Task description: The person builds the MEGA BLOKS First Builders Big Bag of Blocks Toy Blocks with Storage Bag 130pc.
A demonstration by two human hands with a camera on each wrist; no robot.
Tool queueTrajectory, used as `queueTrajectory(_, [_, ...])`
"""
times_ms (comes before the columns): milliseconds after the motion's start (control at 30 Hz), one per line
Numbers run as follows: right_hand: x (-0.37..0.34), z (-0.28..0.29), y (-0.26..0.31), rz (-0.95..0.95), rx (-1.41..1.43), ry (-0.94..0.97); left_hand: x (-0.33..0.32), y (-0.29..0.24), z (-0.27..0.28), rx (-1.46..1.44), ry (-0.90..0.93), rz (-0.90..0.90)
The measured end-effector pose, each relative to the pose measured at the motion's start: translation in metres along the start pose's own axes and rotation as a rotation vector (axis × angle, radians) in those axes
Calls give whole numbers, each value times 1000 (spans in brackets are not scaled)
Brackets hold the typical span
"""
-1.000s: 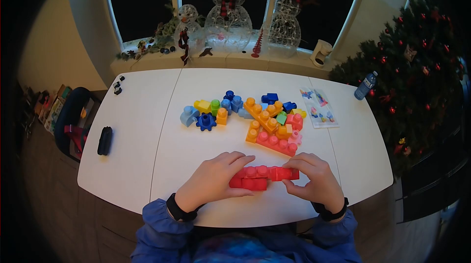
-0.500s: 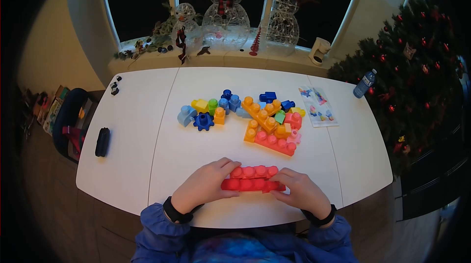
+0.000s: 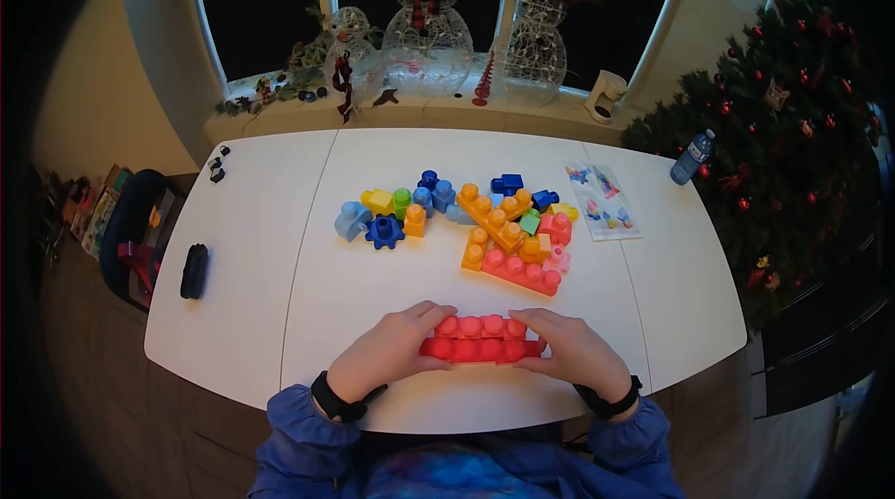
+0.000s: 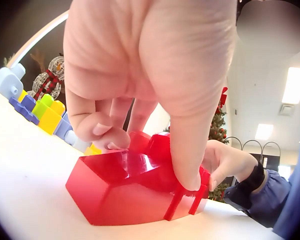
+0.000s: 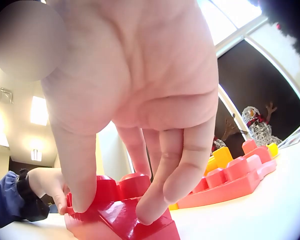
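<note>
Two rows of red studded blocks, a back row [image 3: 481,326] and a longer front row [image 3: 479,350], lie side by side near the table's front edge in the head view. My left hand [image 3: 390,350] grips their left end, thumb at the front and fingers at the back. At the other end my right hand [image 3: 580,355] grips them the same way. The left wrist view shows thumb and curled fingers of the left hand [image 4: 150,65] on the red block [image 4: 125,192]. In the right wrist view the right hand [image 5: 135,85] pinches the red block [image 5: 115,220].
Behind the hands lies a group of coloured blocks, with an orange bar [image 3: 494,219], a pink bar [image 3: 520,273] and a dark blue gear [image 3: 384,232]. A picture sheet [image 3: 604,203] and a bottle [image 3: 693,157] are at the right, a black case [image 3: 194,271] at the left.
The red pieces, earlier offset and partly covered by my hands, now lie as two parallel rows. My right hand has moved left, and its fingers have shifted to the rows' right end.
</note>
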State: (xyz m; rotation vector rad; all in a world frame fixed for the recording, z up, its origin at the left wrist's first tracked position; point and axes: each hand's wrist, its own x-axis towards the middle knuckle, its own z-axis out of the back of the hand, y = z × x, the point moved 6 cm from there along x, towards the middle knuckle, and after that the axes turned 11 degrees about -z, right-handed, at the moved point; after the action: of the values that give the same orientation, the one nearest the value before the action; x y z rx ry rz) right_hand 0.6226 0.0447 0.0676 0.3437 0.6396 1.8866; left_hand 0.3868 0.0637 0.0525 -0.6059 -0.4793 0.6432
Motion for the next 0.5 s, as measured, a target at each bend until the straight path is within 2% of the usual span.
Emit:
queueTrajectory(133, [0, 0, 0, -48, -12, 30, 3, -1, -1, 11, -6, -10])
queueTrajectory(500, [2, 3, 3, -15, -52, 12, 4, -2, -1, 42, -16, -3])
